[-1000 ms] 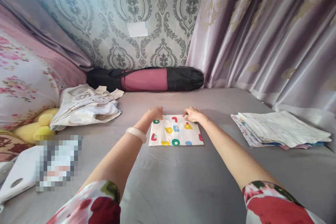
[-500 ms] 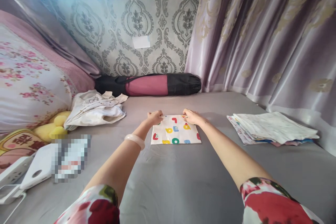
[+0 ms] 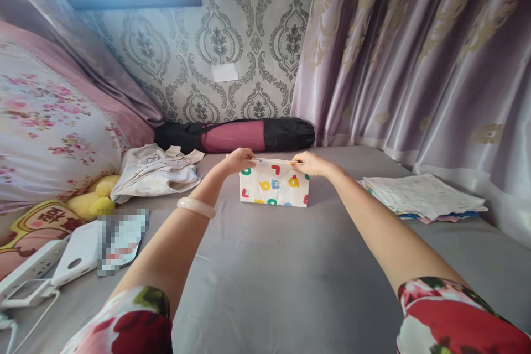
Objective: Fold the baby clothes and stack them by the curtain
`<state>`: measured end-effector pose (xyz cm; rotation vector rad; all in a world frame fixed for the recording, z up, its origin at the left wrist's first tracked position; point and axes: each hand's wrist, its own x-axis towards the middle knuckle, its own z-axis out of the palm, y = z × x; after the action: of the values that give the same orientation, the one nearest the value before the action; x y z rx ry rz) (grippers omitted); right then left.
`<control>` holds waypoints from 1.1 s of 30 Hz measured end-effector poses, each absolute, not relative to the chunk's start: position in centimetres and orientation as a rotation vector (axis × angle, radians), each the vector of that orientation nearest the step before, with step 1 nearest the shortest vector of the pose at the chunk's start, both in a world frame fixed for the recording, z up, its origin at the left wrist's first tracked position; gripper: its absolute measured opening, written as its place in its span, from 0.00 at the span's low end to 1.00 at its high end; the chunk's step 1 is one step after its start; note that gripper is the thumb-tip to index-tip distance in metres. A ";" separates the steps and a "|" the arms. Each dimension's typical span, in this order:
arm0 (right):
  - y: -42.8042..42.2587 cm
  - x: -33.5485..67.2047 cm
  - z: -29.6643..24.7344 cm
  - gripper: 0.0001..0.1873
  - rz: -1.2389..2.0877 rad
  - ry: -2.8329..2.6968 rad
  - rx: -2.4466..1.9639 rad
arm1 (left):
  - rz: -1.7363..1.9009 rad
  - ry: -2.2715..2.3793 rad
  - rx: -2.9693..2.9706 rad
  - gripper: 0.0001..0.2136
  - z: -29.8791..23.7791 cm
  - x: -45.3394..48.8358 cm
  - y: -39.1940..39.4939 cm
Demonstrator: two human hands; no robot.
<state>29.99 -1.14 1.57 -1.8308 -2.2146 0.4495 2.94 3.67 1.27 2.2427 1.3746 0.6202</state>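
A small folded white cloth with coloured letter shapes hangs upright over the grey bed sheet, its lower edge touching the sheet. My left hand pinches its top left corner. My right hand pinches its top right corner. Both hands are closed on the cloth's upper edge, held level. A pale bangle sits on my left wrist.
A stack of folded cloths lies at the right near the curtain. A crumpled white garment pile lies at the left. A black and pink rolled bag lies along the wall. Floral pillow, yellow plush and power strip at left.
Both hands have lifted the far edge of the lettered cloth off the sheet, so it now hangs upright instead of lying flat. The view has tilted upward.
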 end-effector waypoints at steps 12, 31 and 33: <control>-3.7 29.3 -2.0 0.16 -0.261 -2.318 -1.532 | 0.812 1.554 2.643 0.16 -2.4 3.3 0.4; -11.5 29.8 -9.1 0.22 -0.083 -2.489 -1.413 | 0.490 1.169 2.889 0.21 -8.8 1.3 -7.8; -11.9 29.8 -9.4 0.21 -0.054 -2.498 -1.413 | 0.445 1.158 2.892 0.22 -9.5 1.1 -8.0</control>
<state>29.77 -11.92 -9.41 -1.4131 -2.4976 -0.0544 1.08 -8.00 -9.47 2.8916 1.1582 0.4447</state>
